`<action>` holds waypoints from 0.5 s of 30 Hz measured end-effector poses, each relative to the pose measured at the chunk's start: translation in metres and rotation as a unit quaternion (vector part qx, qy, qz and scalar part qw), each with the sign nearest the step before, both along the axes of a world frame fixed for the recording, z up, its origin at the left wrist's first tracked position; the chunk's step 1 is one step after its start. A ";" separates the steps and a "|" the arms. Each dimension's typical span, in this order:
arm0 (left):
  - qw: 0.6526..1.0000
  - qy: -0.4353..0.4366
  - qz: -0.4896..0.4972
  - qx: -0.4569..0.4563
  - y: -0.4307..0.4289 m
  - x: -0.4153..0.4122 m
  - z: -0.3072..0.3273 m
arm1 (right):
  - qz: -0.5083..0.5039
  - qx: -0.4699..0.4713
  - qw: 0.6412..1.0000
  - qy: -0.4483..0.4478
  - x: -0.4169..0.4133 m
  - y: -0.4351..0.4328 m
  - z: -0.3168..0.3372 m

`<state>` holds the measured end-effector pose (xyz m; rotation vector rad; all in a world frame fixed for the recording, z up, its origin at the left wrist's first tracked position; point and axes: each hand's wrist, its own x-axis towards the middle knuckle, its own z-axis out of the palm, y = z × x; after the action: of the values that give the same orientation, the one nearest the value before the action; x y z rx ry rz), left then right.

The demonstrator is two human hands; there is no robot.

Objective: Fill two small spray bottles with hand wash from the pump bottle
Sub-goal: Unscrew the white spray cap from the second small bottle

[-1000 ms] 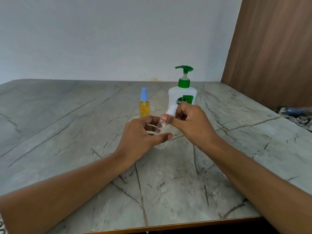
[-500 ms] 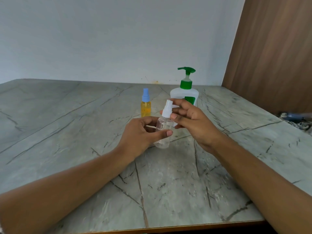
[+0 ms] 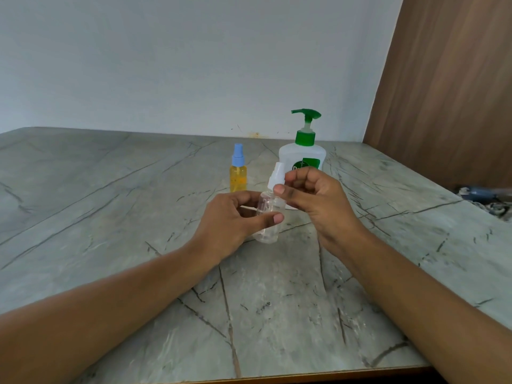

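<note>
So, risk: the clear spray bottle (image 3: 267, 225) looks empty and light; a hard twist on its white sprayer cap (image 3: 276, 174) could tip it or send the cap skittering across the tabletop (image 3: 138, 203).
Left grip: the left hand (image 3: 232, 220) curls thumb and fingers round the bottle's body, just before the pump bottle (image 3: 297, 159).
Right grip: the right hand (image 3: 313, 198) pinches the cap between thumb and fingertips.

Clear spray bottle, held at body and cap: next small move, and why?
Probably twist the white spray cap off with the right grip while the left grip steadies the small clear plastic spray bottle. The cap sits on its neck and the bottle looks empty, so it likely must be opened before filling from the white pump bottle with green pump behind it.
</note>
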<state>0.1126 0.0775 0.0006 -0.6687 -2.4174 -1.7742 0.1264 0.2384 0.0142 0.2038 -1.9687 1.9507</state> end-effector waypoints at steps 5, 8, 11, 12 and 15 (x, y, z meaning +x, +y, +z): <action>1.000 -0.009 -0.008 0.006 0.000 0.003 0.003 | 0.071 0.034 0.997 -0.020 0.003 -0.003 0.005; 1.000 0.005 -0.022 -0.011 0.001 0.008 0.005 | 0.075 0.063 0.995 -0.022 0.003 -0.009 0.003; 1.000 0.003 -0.021 -0.009 0.002 0.009 0.006 | 0.039 0.059 0.997 -0.014 0.001 -0.010 0.002; 1.000 0.000 -0.020 -0.005 0.002 0.010 0.006 | 0.036 0.043 0.998 -0.018 0.001 -0.008 0.002; 1.000 -0.004 -0.028 0.009 0.002 0.010 0.006 | 0.039 0.017 0.999 -0.028 0.002 0.001 0.004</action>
<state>0.1223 0.0795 0.0068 -0.7355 -2.4095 -1.8201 0.1283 0.2397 0.0181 0.2412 -2.0603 1.9915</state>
